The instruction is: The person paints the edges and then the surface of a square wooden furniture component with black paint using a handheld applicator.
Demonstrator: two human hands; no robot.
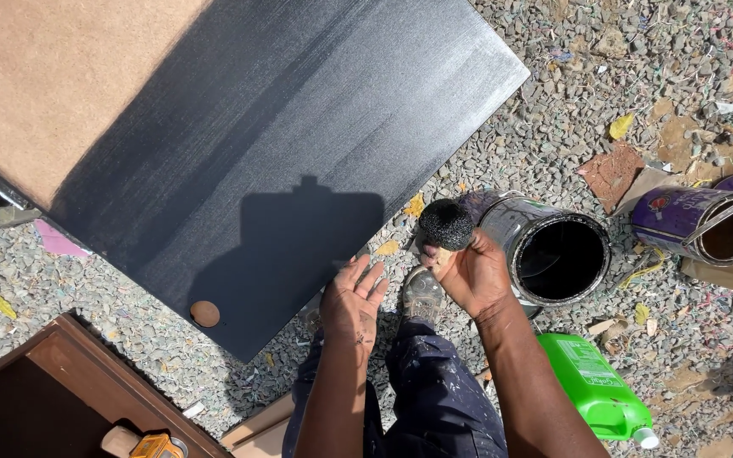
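Single camera on my head, looking almost straight down past my forearms. Close range: my knees fill bottom centre, gravel ground [553,144] fills right side, painted board [282,153] spans upper left. View reaches open paint can [557,254] at right, brown cabinet corner [53,390] at lower left. No second view to overlap.

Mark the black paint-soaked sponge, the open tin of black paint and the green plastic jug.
black paint-soaked sponge [446,224], head view, rounded top
open tin of black paint [523,220], head view, shiny outer wall
green plastic jug [601,392], head view, flat side
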